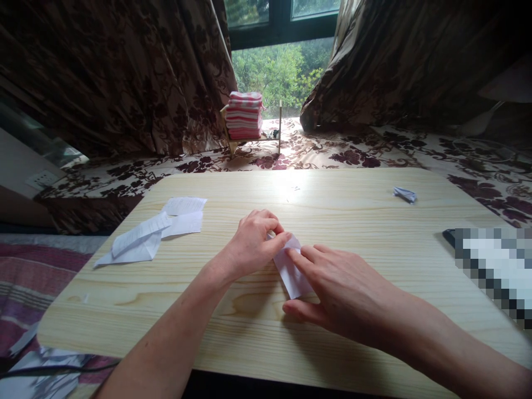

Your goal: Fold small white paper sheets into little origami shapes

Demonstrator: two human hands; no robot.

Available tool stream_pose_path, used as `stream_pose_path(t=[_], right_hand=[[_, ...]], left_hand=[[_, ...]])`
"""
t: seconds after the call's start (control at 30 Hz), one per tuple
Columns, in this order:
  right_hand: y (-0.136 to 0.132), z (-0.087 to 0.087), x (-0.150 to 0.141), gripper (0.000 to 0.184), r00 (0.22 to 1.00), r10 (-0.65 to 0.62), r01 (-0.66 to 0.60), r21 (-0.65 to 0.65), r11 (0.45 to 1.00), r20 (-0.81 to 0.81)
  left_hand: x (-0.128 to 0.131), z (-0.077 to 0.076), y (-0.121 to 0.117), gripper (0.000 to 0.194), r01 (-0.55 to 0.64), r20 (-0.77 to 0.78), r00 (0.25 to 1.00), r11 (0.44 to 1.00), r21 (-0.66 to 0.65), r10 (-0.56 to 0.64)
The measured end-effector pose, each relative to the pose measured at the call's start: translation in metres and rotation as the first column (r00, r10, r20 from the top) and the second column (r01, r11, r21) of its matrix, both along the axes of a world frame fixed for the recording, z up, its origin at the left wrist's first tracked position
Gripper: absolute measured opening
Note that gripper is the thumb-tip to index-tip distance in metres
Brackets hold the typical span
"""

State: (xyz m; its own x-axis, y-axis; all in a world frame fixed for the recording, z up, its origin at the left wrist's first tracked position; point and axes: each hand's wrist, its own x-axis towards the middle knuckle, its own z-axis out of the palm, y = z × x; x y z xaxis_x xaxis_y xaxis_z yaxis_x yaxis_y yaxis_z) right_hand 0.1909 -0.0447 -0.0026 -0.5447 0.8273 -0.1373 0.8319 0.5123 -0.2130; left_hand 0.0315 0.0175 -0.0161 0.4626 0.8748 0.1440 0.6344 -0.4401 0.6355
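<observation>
A small piece of white paper (291, 277) with a folded upper end lies at the middle of the wooden table. My left hand (256, 235) pinches its far end between thumb and curled fingers. From the right, my right hand (336, 282) rests its fingertips on the paper's upper surface. The thumb of that hand is stretched out apart, below the paper's near corner, and the fingers cover the paper's right side. At the far right of the table lies a small folded paper piece (404, 194).
Several loose paper sheets (139, 238) lie on the left of the table (233, 354). A blurred-out dark-edged device (490, 271) sits at the right edge. Behind, folded pink-and-white cloths (244, 116) are stacked on a small stand. Paper scraps (45, 371) and a black cable (62, 368) are at lower left.
</observation>
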Motion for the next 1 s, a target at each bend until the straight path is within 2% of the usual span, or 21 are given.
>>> stream_pose_path(t=[0.23, 0.43, 0.6, 0.7, 0.77, 0.83, 1.0], right_hand=[[0.001, 0.001, -0.001, 0.049, 1.000, -0.005, 0.005, -0.008, 1.000, -0.001], [0.000, 0.000, 0.001, 0.045, 0.999, 0.005, -0.004, 0.036, 0.999, -0.049], [0.007, 0.000, 0.011, 0.028, 0.994, 0.020, -0.011, 0.083, 0.996, -0.110], [0.018, -0.007, 0.019, 0.021, 0.970, -0.068, 0.122, 0.223, 0.967, -0.234], [0.024, -0.013, 0.021, 0.022, 0.952, -0.121, 0.198, 0.265, 0.944, -0.282], [0.028, -0.019, 0.020, 0.025, 0.952, -0.142, 0.207, 0.230, 0.951, -0.271], [0.030, -0.026, 0.013, 0.014, 0.957, -0.159, 0.193, 0.126, 0.973, -0.242]], left_hand=[[-0.001, 0.000, -0.001, 0.020, 0.001, -0.042, 0.999, 1.000, -0.005, -0.001], [-0.006, -0.001, -0.005, 0.011, 0.016, -0.025, 1.000, 1.000, -0.018, -0.016], [-0.008, -0.005, -0.003, 0.015, 0.029, -0.045, 0.999, 1.000, 0.007, -0.028], [-0.007, -0.005, -0.002, 0.016, 0.038, -0.068, 0.997, 0.999, 0.019, -0.036], [-0.006, -0.004, -0.003, 0.016, 0.031, -0.077, 0.997, 0.999, 0.023, -0.029], [-0.006, -0.004, -0.003, 0.016, 0.019, -0.080, 0.997, 0.999, 0.028, -0.017], [-0.008, -0.005, -0.003, 0.017, 0.019, -0.042, 0.999, 1.000, 0.009, -0.018]])
